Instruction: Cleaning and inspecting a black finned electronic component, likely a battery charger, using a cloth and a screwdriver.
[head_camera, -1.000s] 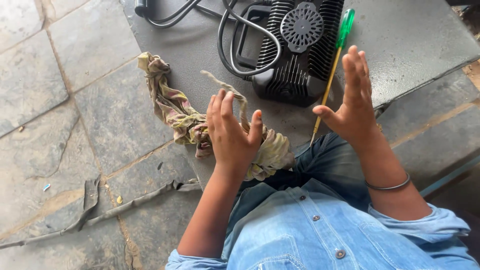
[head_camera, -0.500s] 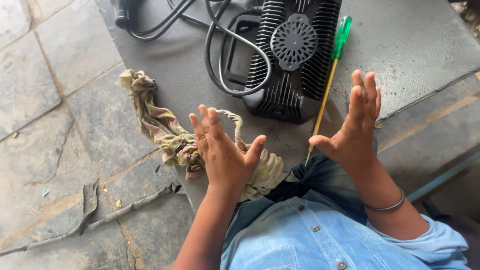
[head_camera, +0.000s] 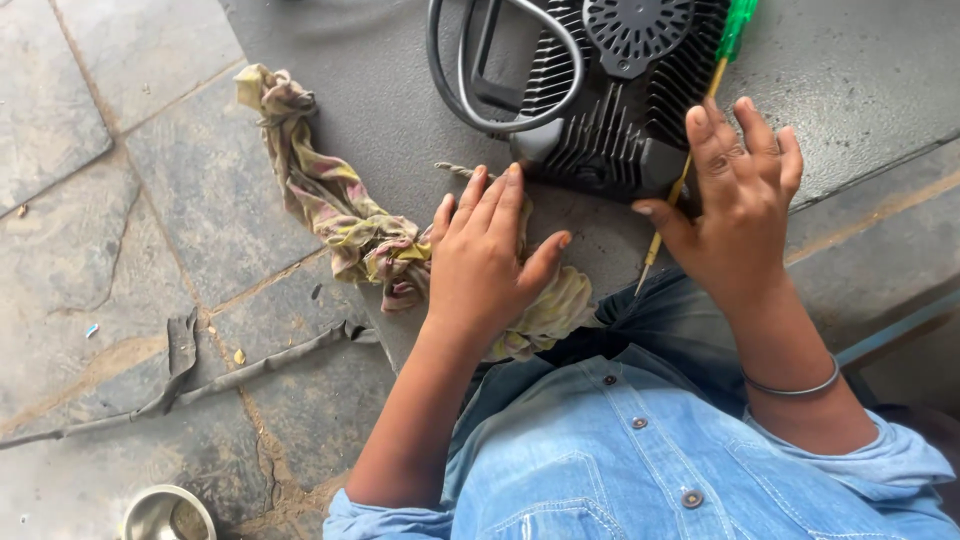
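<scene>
A black finned metal box (head_camera: 610, 110) with a round fan grille and a looped grey cable (head_camera: 470, 70) lies on a dark grey mat (head_camera: 400, 120). My left hand (head_camera: 490, 262) hovers open over a crumpled yellow-green rag (head_camera: 340, 215), fingers pointing at the box's near corner. My right hand (head_camera: 735, 210) is open too, fingers spread, just at the box's near right edge. A screwdriver with a green handle (head_camera: 738, 20) and yellow shaft (head_camera: 660, 225) lies slanted beside the box, partly hidden behind my right hand. Neither hand grips anything.
Stone floor tiles (head_camera: 90, 250) spread to the left. A torn strip of dark rubber (head_camera: 190, 375) lies on them. A small steel bowl (head_camera: 165, 515) sits at the bottom left. My blue denim shirt (head_camera: 640, 460) fills the bottom of the view.
Both hands have come lower and nearer the black box. The left has settled over the rag, the right has reached the box's edge. The view has shifted closer.
</scene>
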